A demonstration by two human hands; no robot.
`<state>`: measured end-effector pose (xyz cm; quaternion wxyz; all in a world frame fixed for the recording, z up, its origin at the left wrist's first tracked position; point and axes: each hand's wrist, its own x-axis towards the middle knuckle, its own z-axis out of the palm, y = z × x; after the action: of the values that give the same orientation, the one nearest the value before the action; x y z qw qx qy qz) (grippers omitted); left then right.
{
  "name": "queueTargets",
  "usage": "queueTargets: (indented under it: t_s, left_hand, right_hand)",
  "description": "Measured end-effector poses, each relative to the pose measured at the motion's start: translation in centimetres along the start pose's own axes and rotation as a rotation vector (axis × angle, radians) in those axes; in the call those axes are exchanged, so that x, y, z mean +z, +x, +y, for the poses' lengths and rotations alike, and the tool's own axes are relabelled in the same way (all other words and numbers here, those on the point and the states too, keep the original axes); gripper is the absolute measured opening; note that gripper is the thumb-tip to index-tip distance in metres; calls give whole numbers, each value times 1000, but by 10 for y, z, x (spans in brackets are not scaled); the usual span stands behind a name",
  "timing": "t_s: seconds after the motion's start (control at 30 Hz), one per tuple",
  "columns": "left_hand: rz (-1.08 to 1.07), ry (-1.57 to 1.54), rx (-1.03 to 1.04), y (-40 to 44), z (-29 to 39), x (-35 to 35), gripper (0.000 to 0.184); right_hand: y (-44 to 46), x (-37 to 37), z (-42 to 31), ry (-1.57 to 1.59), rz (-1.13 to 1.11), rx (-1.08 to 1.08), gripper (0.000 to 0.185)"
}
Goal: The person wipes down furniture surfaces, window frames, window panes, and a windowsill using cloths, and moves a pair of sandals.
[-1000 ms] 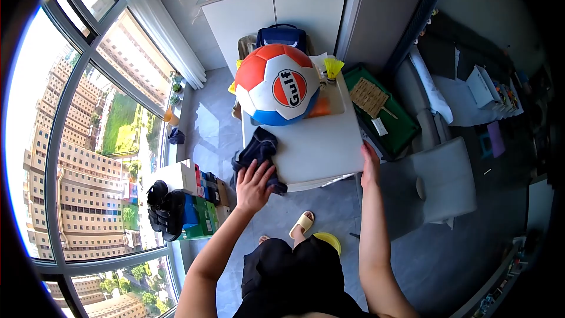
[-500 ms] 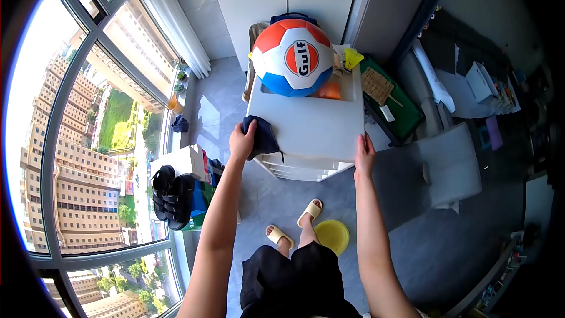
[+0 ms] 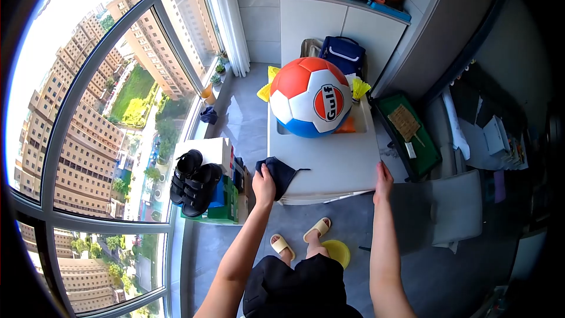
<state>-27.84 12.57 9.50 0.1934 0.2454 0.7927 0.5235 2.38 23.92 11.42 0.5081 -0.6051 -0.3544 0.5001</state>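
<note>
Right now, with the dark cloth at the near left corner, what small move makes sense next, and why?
Probably slide the dark cloth rightward along the white top: the left hand grips it at the near left corner, the right hand is at the right edge, and the ball sits toward the far end, out of that path.

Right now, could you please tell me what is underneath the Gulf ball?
The ball sits over the recess in the white tabletop. Something orange shows past its lower right edge; whatever else lies beneath is covered.
</note>
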Motion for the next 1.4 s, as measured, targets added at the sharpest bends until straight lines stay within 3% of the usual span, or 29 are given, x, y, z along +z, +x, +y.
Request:
queueTargets:
  t_s: [0.2, 0.37, 0.6, 0.73, 0.87, 0.93, 1.4]
  left_hand:
    - [78, -108, 28, 29, -19, -35, 41]
    - [144, -17, -4, 69, -24, -53, 47]
    - [229, 82, -88, 121, -17, -50, 50]
    - [331, 8, -16, 155, -25, -39, 50]
    - [252, -99, -71, 165, -18, -49, 46]
    - [293, -65, 14, 159, -23, -49, 45]
    - [399, -204, -30, 165, -25, -52, 40]
  right_hand:
    - [8, 56, 13, -9, -137, -31, 45]
    - [28, 112, 10, -9, -250, -37, 44]
    - [77, 186, 0, -30, -373, -35, 44]
    - [98, 223, -14, -41, -412, -32, 43]
    - [102, 236, -11, -51, -452, -10, 44]
    - [98, 235, -11, -49, -471, -2, 42]
    - [126, 309, -20, -58, -672, -28, 40]
